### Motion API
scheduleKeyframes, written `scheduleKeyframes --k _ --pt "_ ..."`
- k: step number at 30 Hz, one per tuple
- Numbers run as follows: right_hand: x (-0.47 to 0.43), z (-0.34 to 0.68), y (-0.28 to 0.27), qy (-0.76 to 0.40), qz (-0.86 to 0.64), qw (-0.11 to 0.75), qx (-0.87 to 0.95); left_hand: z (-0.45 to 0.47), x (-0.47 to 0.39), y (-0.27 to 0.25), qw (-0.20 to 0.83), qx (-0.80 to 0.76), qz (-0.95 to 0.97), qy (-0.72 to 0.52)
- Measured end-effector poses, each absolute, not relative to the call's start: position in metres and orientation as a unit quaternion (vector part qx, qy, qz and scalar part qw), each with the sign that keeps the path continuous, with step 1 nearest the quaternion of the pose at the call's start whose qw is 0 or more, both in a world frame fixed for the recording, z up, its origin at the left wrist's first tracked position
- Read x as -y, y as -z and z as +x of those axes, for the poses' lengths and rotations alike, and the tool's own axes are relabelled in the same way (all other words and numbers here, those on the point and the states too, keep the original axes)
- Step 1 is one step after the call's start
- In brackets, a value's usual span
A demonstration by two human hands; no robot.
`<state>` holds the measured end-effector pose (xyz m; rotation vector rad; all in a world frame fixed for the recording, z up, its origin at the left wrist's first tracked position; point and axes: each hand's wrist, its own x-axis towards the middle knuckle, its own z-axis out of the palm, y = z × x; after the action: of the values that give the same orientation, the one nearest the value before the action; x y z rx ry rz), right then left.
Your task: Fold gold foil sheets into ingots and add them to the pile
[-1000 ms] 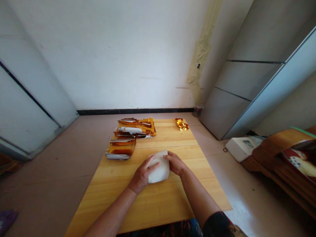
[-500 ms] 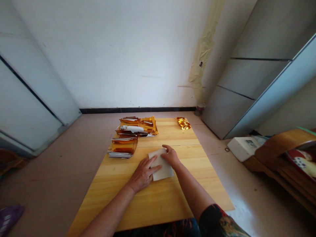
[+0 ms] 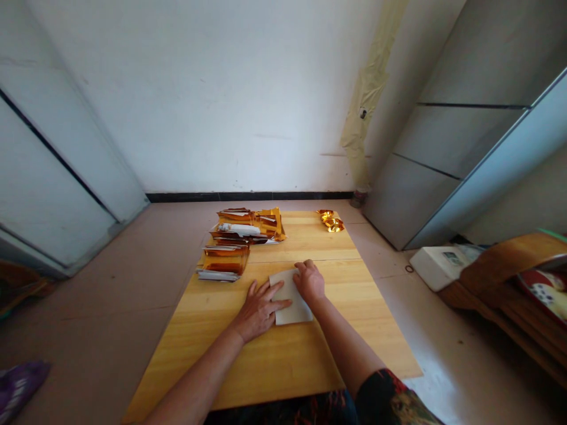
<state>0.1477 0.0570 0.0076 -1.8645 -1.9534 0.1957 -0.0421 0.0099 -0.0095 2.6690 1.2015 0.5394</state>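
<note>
A pale, folded-looking sheet of paper [image 3: 295,307] lies flat on the wooden table [image 3: 283,369], near its middle. My left hand [image 3: 260,308] is open on the paper's left side, fingers spread and pressing it down. At the upper right edge of the sheet, my right hand [image 3: 310,281] is closed, with its fingers curled onto the paper; the fingertips are partly hidden. Stacks of gold foil paper [image 3: 225,258] with white backing sit at the far left of the table. Shiny folded gold foil pieces [image 3: 331,222] rest at the far right corner.
A white wall [image 3: 199,118] with a dark skirting stands behind the table. To the right are a grey refrigerator [image 3: 425,171], a white box [image 3: 436,267] and wooden furniture [image 3: 500,283]. A purple bag [image 3: 22,386] lies on the floor at left.
My right hand's fingers have curled in at the paper's upper right edge, where the index finger was stretched out before. My left hand stays spread on the sheet. The view has shifted slightly.
</note>
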Motion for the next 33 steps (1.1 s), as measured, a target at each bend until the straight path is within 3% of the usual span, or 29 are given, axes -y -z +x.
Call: scheduleKeyframes --k 9,24,30,33 --pt "-0.039 0.149 0.001 -0.028 -0.509 0.171 0.843 -0.044 -0.018 0.011 0.093 -0.409 0.895 -0.153" --pt "-0.037 0.146 0.007 -0.024 -0.518 0.127 0.846 -0.045 0.002 0.013 0.101 -0.36 0.887 -0.272" --pt "-0.04 0.147 0.007 -0.061 -0.514 0.156 0.841 -0.041 0.007 0.008 0.106 -0.376 0.874 -0.29" --pt "-0.04 0.153 0.005 -0.114 -0.495 0.241 0.827 -0.038 0.006 0.007 0.115 -0.396 0.86 -0.299"
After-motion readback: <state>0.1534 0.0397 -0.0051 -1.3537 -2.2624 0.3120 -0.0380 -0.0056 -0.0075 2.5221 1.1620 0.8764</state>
